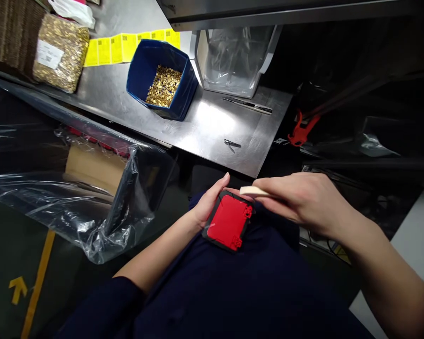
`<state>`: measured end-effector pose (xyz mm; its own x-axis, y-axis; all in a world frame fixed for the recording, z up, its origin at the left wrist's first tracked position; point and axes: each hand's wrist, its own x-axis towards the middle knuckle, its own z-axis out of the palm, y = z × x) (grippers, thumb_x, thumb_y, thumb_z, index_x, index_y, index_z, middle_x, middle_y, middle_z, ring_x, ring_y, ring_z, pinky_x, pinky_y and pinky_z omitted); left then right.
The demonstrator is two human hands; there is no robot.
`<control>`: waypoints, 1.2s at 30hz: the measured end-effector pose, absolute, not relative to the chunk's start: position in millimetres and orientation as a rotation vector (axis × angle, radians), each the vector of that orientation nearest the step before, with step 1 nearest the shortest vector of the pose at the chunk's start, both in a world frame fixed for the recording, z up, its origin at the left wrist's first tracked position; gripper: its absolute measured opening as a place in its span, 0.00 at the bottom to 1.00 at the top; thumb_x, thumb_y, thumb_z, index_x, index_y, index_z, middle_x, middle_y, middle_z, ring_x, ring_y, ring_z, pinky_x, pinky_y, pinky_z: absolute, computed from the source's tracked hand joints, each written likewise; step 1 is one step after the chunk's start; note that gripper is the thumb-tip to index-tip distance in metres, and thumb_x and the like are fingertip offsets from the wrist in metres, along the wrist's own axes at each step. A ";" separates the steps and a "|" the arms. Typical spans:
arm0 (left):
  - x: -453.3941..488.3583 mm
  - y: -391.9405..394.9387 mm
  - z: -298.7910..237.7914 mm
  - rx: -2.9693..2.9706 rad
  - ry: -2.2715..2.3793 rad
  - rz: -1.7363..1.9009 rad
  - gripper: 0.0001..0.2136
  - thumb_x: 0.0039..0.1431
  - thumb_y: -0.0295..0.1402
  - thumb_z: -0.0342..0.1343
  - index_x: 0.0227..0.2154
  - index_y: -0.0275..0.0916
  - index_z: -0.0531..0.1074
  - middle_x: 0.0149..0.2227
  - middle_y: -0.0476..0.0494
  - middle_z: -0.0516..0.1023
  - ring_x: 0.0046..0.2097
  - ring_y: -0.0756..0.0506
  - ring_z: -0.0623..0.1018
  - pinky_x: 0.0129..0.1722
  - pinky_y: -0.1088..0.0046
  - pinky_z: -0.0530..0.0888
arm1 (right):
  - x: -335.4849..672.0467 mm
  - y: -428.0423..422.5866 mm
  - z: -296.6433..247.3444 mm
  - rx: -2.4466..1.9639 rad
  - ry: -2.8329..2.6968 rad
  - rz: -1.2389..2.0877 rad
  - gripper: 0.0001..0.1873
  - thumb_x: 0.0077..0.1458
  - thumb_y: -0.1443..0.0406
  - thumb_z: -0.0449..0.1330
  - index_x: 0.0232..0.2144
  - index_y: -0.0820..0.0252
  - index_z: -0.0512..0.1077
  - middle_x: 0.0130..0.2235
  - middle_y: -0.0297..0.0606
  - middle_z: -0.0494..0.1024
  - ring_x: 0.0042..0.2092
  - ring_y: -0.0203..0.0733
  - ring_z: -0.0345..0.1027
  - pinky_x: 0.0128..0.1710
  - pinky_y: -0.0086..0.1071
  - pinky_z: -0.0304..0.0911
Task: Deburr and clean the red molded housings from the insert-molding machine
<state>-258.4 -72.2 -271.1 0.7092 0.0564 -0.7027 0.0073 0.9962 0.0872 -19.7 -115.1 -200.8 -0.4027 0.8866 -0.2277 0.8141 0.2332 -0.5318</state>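
My left hand (209, 205) is wrapped around a flat red plastic part with a black rim (227, 221), held low in front of my body. The thumb lies along its upper left edge, while the other fingers are mostly hidden behind it. My right hand (304, 198) pinches a pale, flat, blunt-ended piece (253, 191), which looks like a wooden stick. Its end is at the upper right corner of the red part; whether they touch I cannot tell.
On the steel table (212, 129) stand a blue bin (189, 89) of small brass-coloured pieces, a bag of similar pieces (61, 54), small pliers (232, 144) and tweezers (247, 105). A plastic-lined box (95, 165) sits left; an orange clamp (302, 129) hangs right.
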 end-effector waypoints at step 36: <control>-252.6 -72.7 -271.0 0.264 0.751 -0.107 0.36 0.55 0.66 0.57 0.35 0.31 0.84 0.29 0.34 0.82 0.29 0.43 0.79 0.28 0.71 0.73 | 8.0 -128.3 -204.5 -1.289 -2.686 0.906 0.12 0.73 0.62 0.50 0.42 0.55 0.74 0.26 0.27 0.75 0.26 0.37 0.63 0.33 0.35 0.49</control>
<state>-252.6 -72.7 -271.0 0.7274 -0.0022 -0.6863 0.1897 0.9617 0.1981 8.0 -128.3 -204.5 -0.6568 0.7222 -0.2168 0.7060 0.4880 -0.5132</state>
